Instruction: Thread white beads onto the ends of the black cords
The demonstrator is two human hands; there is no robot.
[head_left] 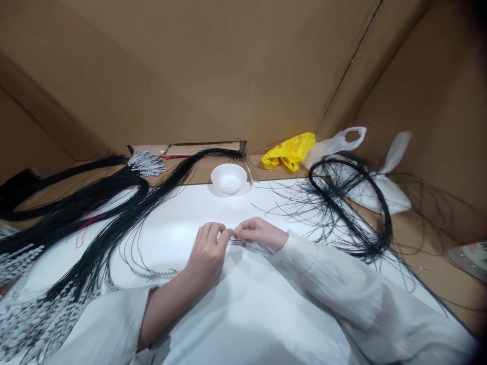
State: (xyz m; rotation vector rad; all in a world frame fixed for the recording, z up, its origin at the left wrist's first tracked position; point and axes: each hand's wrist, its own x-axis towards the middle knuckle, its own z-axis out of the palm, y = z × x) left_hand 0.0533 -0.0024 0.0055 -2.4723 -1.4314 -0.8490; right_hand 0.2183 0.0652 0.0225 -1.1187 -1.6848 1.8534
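Observation:
My left hand [208, 252] and my right hand [262, 233] meet fingertip to fingertip low over the white tabletop [171, 203]. Both are closed in a pinch. Thin black cord [251, 245] runs between them and passes under my right palm. Whatever small detail lies at the fingertips is too fine to make out. Just beyond my hands stands a shallow white bowl [229, 178], with something pale and small at its bottom. Left of my left wrist, a few cords end in a strand of small whitish beads [154, 275].
Long black cord bundles [125, 218] lie at the left, with white beaded ends [41, 319] and a red string [88, 221]. At the right sits a looped cord bundle [380, 203]. Behind are a yellow plastic bag [291, 151], a white bag [338, 142] and cardboard walls [190, 76].

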